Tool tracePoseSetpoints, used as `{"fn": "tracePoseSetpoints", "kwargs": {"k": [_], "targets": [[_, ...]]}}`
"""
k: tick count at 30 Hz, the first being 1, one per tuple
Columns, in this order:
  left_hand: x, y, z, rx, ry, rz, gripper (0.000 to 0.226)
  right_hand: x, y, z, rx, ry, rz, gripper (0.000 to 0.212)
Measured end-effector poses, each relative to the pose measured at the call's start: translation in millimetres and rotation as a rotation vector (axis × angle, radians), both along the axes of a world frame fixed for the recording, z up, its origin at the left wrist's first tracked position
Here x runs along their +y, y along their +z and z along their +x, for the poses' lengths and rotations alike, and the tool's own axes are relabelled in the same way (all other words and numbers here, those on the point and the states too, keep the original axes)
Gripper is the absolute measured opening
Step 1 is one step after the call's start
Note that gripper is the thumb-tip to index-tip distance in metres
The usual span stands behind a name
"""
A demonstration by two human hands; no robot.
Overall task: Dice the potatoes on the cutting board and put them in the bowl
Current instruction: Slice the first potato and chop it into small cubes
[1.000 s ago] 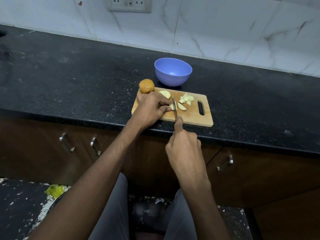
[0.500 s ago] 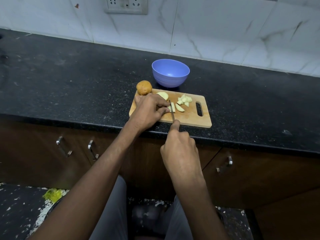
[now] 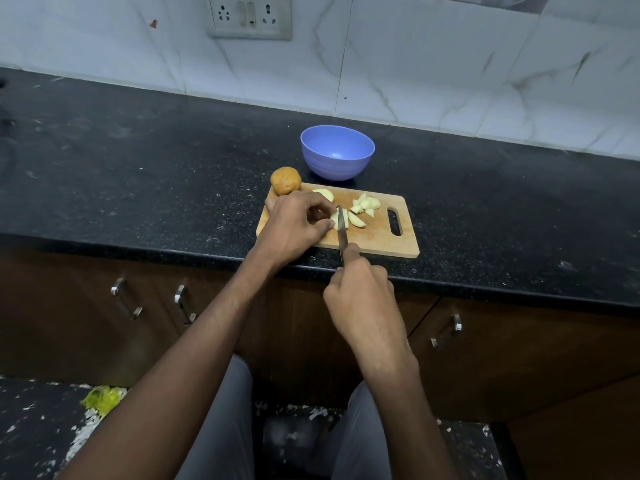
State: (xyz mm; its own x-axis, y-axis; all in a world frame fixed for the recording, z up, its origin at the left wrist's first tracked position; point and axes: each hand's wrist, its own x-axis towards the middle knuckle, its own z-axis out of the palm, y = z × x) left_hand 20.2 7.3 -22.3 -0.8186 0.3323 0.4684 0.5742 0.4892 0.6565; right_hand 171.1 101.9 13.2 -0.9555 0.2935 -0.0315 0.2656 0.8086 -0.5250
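A wooden cutting board lies on the black stone countertop, close to its front edge, with its handle slot to the right. The left hand rests on the board's left half, its curled fingers and thumb pinching a pale potato piece flat against the wood. The right hand is below the counter edge, fingers wrapped round the handle of a knife, the forefinger laid along the spine; the blade runs away from the person and its tip stands on the held piece, just beside the left fingertips. Right of the blade lies a single cut wedge, and beyond it a small heap of diced potato. A potato half shows behind the left hand. A whole unpeeled potato sits at the board's far left corner. The blue bowl stands on the counter just behind the board; nothing is visible inside it.
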Motion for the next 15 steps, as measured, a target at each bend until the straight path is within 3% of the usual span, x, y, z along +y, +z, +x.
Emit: {"fn": "tracePoseSetpoints", "kwargs": {"k": [8, 13, 15], "targets": [[-1.4, 3.6, 4.4, -0.021, -0.114, 0.006, 0.038, 3.6, -2.8, -2.4, 0.019, -0.019, -0.089, 0.034], [-1.3, 2.3, 3.8, 0.013, -0.087, -0.025, 0.013, 4.9, -7.0, -1.8, 0.012, 0.003, -0.024, 0.038], [-1.2, 2.4, 3.9, 0.012, -0.063, -0.028, 0.013, 9.5, -5.8, -1.3, 0.036, 0.008, -0.044, 0.033]]}}
